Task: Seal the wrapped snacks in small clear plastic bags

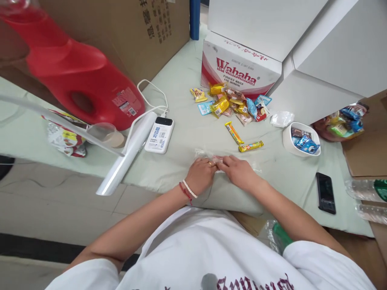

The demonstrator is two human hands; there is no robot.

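At the near edge of the table [181, 161]: I see both hands meeting on a clear plastic bag [201, 153] that lies flat on the pale green cover.
Left hand [202, 174]: knuckles up, fingers curled and pinching the clear plastic bag at its middle; a ring on one finger, red and white bracelets at the wrist.
Right hand [238, 171]: palm down, fingertips closed on the same spot of the bag, touching the left hand's fingers.
Arms: both forearms come in from the lower corners and converge; elbows spread wide over my white T-shirt.
What is in the bag: something pinkish shows between the fingertips, but I cannot tell what it is.
Just beyond the hands: two snack bars [242, 139] in yellow wrappers, apart from the bag.
Farther back: a candy pile [232, 104] in front of the Wahaha box [238, 66].
Right side: a white bowl [287, 143] with wrapped sweets, a black phone [325, 192] near the table edge, a crumpled clear wrapper [281, 118].
Left side: a power bank [159, 135] with a white cable, a plastic roll [127, 155], a red jug [78, 72], a small clear cup [104, 133].
In the way: nothing lies between the hands and the snack bars.
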